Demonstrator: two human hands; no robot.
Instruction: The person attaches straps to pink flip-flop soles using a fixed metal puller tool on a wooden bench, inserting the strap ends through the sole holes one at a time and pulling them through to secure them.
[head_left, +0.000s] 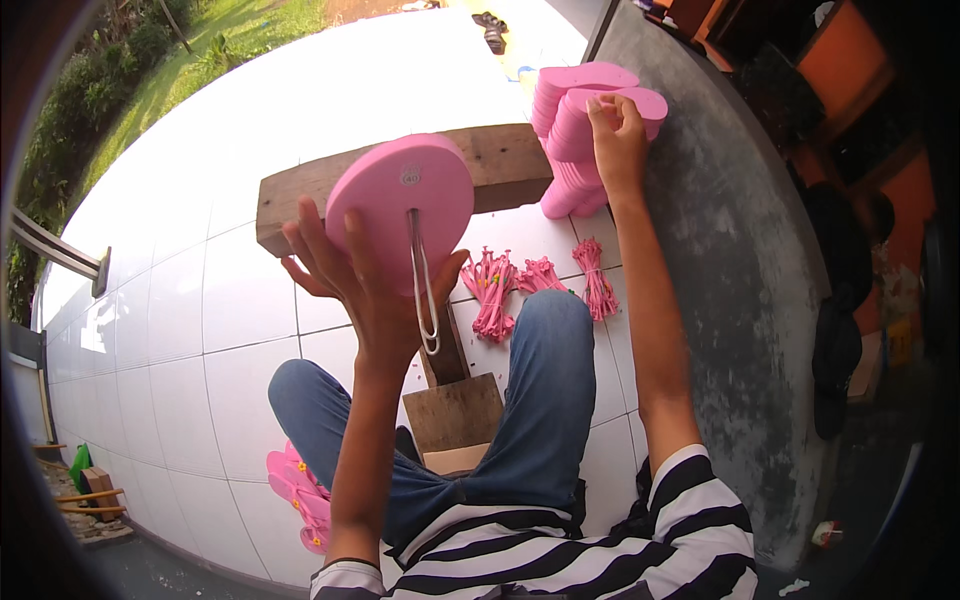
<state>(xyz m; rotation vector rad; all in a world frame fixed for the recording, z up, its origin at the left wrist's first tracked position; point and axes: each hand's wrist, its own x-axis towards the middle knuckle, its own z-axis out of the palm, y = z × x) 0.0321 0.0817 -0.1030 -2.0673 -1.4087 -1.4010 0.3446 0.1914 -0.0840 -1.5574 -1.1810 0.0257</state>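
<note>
Pink sole [395, 205] rises in front of the person, above their knees, in the left hand [375, 310]. White floor tiles [165, 350] spread widest around the scene. To the right runs a mottled grey surface [735, 330], and beyond it stands orange shelving [850, 60] with objects in its openings, too dim to tell apart. A thick wooden beam [505, 165] crosses behind the sole; whether the sole touches it, I cannot tell. Below, between the jeans-clad knees, a wooden board [450, 410] lies flat.

At the beam's right end, more pink soles [575, 135] are piled up beside the grey surface. The right hand [620, 160] is over the top of this pile, fingers bent and the thumb near them; I cannot tell whether its grip has hold of a sole. The left hand's grip is around the lower part of the sole, fingers spread along its left side and thumb to the right, so the broad rounded end stands clear above the palm.

Pink sandals [290, 492] with straps fitted lie left of the person. Bundled pink straps [490, 300] are gathered in three bunches on the tiles, near the right knee. Smallest is a narrow metal loop [421, 285], hanging from the sole's face.
</note>
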